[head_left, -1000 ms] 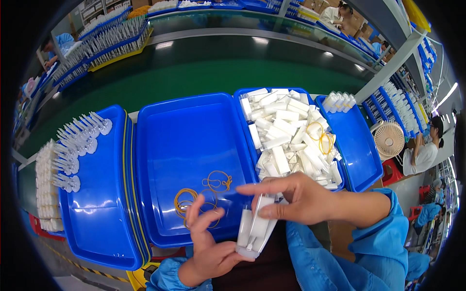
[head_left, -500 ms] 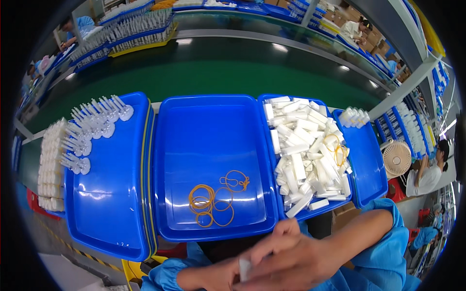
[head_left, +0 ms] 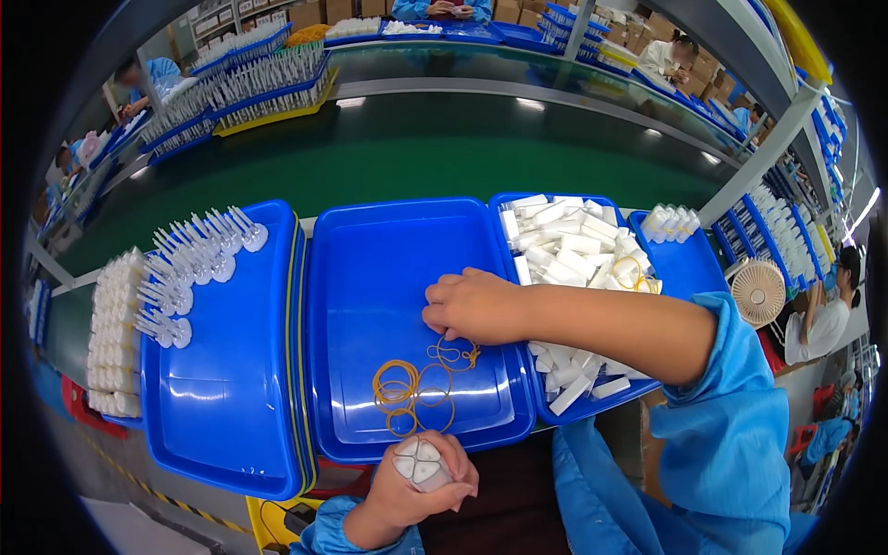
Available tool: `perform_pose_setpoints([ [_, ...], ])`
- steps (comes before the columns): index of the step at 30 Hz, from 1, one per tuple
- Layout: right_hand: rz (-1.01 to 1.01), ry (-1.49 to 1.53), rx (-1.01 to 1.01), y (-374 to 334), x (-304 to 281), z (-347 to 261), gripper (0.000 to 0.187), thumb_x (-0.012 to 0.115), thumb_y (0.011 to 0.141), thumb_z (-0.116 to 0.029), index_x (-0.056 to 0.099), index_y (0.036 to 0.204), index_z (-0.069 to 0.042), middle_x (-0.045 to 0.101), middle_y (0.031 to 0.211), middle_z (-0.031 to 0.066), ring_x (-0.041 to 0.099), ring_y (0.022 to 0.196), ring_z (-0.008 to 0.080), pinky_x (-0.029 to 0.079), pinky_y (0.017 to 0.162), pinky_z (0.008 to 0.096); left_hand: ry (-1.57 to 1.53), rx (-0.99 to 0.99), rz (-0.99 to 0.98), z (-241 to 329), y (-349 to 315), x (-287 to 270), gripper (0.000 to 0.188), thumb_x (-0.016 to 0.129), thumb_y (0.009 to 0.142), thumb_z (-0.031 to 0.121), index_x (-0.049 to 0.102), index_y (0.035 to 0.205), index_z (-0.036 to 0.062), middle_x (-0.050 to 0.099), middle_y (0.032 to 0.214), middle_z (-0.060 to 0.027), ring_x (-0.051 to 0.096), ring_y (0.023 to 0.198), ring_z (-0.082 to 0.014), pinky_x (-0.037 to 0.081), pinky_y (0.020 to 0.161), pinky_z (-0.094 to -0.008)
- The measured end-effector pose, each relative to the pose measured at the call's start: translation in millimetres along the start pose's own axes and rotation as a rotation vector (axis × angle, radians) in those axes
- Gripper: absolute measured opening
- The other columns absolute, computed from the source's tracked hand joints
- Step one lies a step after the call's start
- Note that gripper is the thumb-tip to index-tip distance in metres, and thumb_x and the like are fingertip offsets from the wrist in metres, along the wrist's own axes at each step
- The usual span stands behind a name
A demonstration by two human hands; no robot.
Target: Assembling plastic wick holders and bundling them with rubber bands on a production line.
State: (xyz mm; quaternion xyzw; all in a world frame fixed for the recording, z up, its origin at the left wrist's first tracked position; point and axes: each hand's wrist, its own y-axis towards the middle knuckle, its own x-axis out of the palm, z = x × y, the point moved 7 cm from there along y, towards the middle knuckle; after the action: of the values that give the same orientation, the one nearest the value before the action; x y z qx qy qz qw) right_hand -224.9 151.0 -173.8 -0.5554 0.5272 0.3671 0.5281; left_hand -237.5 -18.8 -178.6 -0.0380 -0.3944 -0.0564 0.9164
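In my left hand (head_left: 412, 486) is an upright bundle of white tubes (head_left: 423, 462), seen from the ends, with my fingers wrapped round it. The bundle is just in front of the middle blue tray (head_left: 370, 259). My right hand (head_left: 476, 305) reaches over that tray with its fingers bent down and together. Its fingertips are at a thin tan rubber band (head_left: 450, 353); whether they hold it is hidden. Several more rubber bands (head_left: 396, 384) lie in loops nearer the front of the tray.
A right-hand tray holds a heap of white tubes (head_left: 560, 254), under my right forearm. Farther right, another tray bears upright tubes (head_left: 671, 224). Clear-based stemmed parts (head_left: 199, 250) stand in the left tray (head_left: 217, 388), beside stacked white pieces (head_left: 116, 333). Behind runs a green conveyor (head_left: 407, 139).
My hands have parted. The right one has moved up and forward over the rubber bands, while the left has turned the bundle end-up at the tray's front. The view has shifted slightly.
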Motion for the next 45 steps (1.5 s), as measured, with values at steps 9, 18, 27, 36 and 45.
perform_pose_setpoints([
  [9, 0.284, -0.090, -0.166, -21, -46, -34, 0.014, 0.052, 0.077, -0.012, 0.056, 0.088, -0.006, 0.057, 0.082, 0.0054, 0.052, 0.085, 0.0210, 0.039, 0.074, 0.0338, 0.183, 0.242, 0.387, 23, 8, -27, 0.023, 0.059, 0.068, -0.006, 0.043, 0.083, 0.0029, 0.044, 0.103, -0.0166, 0.057, 0.056, -0.0207, 0.045, 0.038, -0.0253],
  [18, 0.511, 0.120, -0.246, -74, -62, -83, 0.014, 0.054, 0.074, -0.014, 0.054, 0.083, -0.003, 0.050, 0.083, 0.0103, 0.051, 0.082, 0.0248, 0.042, 0.067, 0.0323, -0.413, -0.029, -0.279, 7, 17, 12, 0.024, 0.067, 0.071, -0.002, 0.047, 0.084, 0.0044, 0.048, 0.089, -0.0135, 0.058, 0.062, -0.0203, 0.044, 0.044, -0.0254],
  [27, 0.345, 2.259, -0.284, -116, -46, -84, 0.031, 0.045, 0.092, -0.026, 0.041, 0.108, 0.000, 0.047, 0.061, 0.0068, 0.050, 0.052, 0.0185, 0.044, 0.075, 0.0334, 0.675, 0.312, 0.083, 24, 7, 14, 0.100, 0.070, 0.064, -0.007, 0.000, 0.133, 0.0098, 0.046, 0.084, -0.0088, 0.054, 0.069, -0.0146, 0.045, 0.062, -0.0249],
  [36, 0.061, 1.831, -0.629, -137, -8, -152, 0.048, 0.051, 0.088, -0.034, 0.046, 0.126, -0.005, 0.053, 0.055, 0.0094, 0.050, 0.047, 0.0244, 0.037, 0.047, 0.0348, 0.023, 0.008, 0.139, 13, 25, 6, 0.115, 0.061, 0.066, -0.012, -0.019, 0.138, 0.0266, 0.046, 0.079, -0.0081, 0.056, 0.057, -0.0171, 0.047, 0.047, -0.0268],
  [45, 0.459, 1.762, -0.001, -148, -26, -78, 0.057, 0.055, 0.086, -0.009, 0.031, 0.137, -0.015, 0.045, 0.129, 0.0157, 0.063, 0.090, 0.0246, 0.052, 0.064, 0.0290, 0.831, 0.525, -0.008, 23, 31, 46, 0.122, 0.075, 0.062, -0.002, -0.020, 0.137, 0.0091, 0.047, 0.083, -0.0084, 0.054, 0.070, -0.0142, 0.046, 0.059, -0.0258],
])
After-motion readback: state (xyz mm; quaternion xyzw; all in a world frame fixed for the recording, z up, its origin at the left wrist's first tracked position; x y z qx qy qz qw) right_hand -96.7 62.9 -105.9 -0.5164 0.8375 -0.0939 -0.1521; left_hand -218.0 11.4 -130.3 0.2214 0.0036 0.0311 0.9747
